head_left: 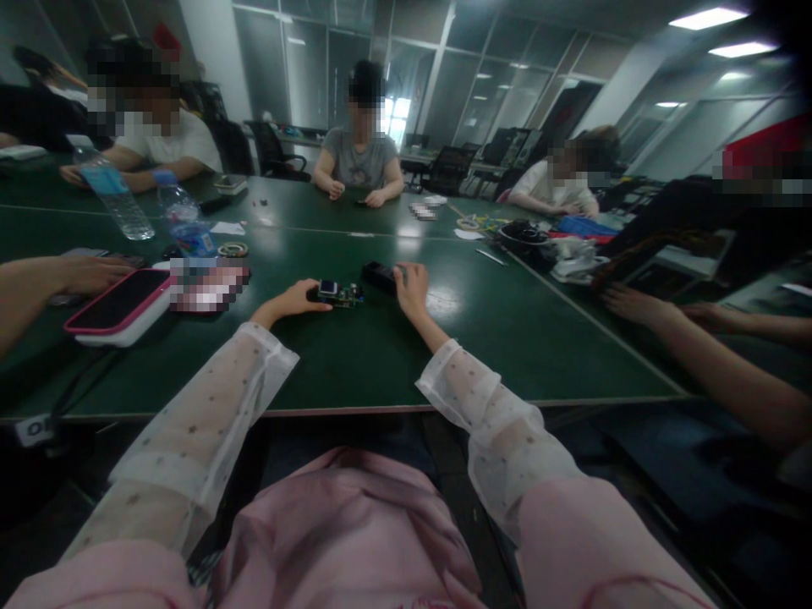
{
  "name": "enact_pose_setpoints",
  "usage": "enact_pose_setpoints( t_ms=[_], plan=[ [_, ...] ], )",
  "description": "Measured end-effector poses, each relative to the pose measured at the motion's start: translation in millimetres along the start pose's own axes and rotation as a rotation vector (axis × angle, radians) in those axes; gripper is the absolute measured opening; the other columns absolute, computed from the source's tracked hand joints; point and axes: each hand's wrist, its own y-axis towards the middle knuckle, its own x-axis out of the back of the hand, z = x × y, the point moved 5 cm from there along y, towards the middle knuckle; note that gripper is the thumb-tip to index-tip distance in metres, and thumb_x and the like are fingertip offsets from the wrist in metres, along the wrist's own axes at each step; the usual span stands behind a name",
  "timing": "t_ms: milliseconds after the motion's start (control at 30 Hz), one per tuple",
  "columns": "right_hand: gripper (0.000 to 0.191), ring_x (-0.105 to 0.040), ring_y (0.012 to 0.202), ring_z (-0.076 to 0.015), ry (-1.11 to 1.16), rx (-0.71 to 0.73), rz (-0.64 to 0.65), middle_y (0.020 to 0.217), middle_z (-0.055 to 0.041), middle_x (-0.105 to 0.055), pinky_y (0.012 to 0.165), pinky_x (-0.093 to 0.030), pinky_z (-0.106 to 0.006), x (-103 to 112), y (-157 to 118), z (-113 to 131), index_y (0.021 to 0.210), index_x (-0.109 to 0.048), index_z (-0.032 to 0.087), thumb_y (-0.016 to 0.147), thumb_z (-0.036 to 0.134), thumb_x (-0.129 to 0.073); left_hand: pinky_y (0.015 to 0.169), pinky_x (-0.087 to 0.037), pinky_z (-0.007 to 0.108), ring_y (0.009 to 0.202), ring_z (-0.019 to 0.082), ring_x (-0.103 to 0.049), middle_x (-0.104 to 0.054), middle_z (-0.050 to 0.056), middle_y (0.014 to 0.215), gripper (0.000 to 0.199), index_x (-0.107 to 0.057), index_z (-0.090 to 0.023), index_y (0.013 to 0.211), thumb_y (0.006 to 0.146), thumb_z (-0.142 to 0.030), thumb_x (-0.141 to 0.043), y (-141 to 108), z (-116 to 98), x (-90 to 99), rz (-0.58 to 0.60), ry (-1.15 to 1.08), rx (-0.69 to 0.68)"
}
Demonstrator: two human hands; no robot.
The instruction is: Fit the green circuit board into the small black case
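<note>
My left hand is closed on the left end of a small green circuit board, pinching it between thumb and fingers just above the table. A little square screen sits on the board beside my fingers. To the right, my right hand has its fingers curled over the right end of a black, box-shaped case. A narrow gap separates the case from the board. The case's details are too dark to make out.
On the green table, a pink-edged phone lies left, with two water bottles behind it. A tape roll is nearby. A pen and cluttered bags lie right. Co-workers' hands rest at both sides; others sit opposite.
</note>
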Motion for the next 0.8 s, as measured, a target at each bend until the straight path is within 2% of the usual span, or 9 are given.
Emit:
enact_pose_setpoints(
  t_ms=[133,267,433,533,633,733,800],
  plan=[
    [0.041,-0.049,0.114,-0.032,-0.056,0.005,0.125,0.12,-0.0129,-0.053,0.095,-0.044,-0.053,-7,-4,1,0.125,-0.06,0.026,0.095,0.051,-0.046,0.097,-0.044,0.042,0.114,0.029,-0.055,-0.06,0.01,0.124,0.063,-0.061,-0.02,0.12,0.072,-0.06,-0.07,2,3,-1.2,-0.008,0.001,0.013],
    [0.051,-0.046,0.12,-0.036,-0.103,-0.021,0.171,0.125,-0.0155,-0.052,0.096,-0.044,-0.056,-11,-5,-4,0.132,-0.055,0.022,0.086,0.043,-0.064,0.096,-0.044,0.044,0.114,0.03,-0.056,-0.06,0.009,0.124,0.064,-0.061,-0.02,0.121,0.071,-0.06,-0.07,1,3,-0.9,-0.009,-0.004,0.019],
    [0.052,-0.055,0.115,-0.0327,-0.028,-0.035,0.225,0.12,-0.0137,-0.058,0.097,-0.048,-0.052,-15,-6,-11,0.13,-0.054,0.02,0.08,0.026,-0.07,0.097,-0.044,0.043,0.114,0.03,-0.055,-0.06,0.01,0.124,0.064,-0.062,-0.02,0.12,0.071,-0.06,-0.07,1,3,-0.5,-0.014,-0.001,0.019],
    [0.051,-0.057,0.116,-0.0315,0.058,-0.043,0.181,0.121,-0.0137,-0.059,0.099,-0.048,-0.052,-13,-4,-10,0.128,-0.054,0.02,0.079,0.022,-0.069,0.097,-0.044,0.043,0.113,0.03,-0.056,-0.061,0.009,0.123,0.064,-0.062,-0.02,0.119,0.07,-0.06,-0.07,3,6,-1.9,-0.022,0.008,0.011],
    [0.049,-0.057,0.117,-0.0311,0.164,-0.027,0.093,0.124,-0.0138,-0.06,0.1,-0.047,-0.053,-8,-3,-1,0.129,-0.053,0.021,0.082,0.028,-0.066,0.096,-0.044,0.042,0.111,0.029,-0.057,-0.062,0.009,0.119,0.062,-0.062,-0.019,0.116,0.07,-0.06,-0.071,4,7,-2.4,-0.043,0.024,-0.009],
    [0.05,-0.056,0.119,-0.0295,0.282,0.082,0.041,0.128,-0.0132,-0.058,0.103,-0.046,-0.052,-4,-5,19,0.133,-0.049,0.022,0.087,0.038,-0.063,0.096,-0.045,0.041,0.109,0.028,-0.057,-0.062,0.009,0.117,0.059,-0.063,-0.018,0.114,0.071,-0.058,-0.071,4,3,-2.2,-0.04,0.026,-0.027],
    [0.053,-0.056,0.119,-0.0281,0.346,0.16,0.052,0.13,-0.0131,-0.057,0.103,-0.046,-0.049,-4,-10,35,0.135,-0.047,0.022,0.088,0.042,-0.061,0.096,-0.045,0.041,0.109,0.028,-0.058,-0.062,0.009,0.117,0.059,-0.063,-0.018,0.115,0.071,-0.057,-0.071,3,1,-1.8,-0.036,0.028,-0.026]
  ],
)
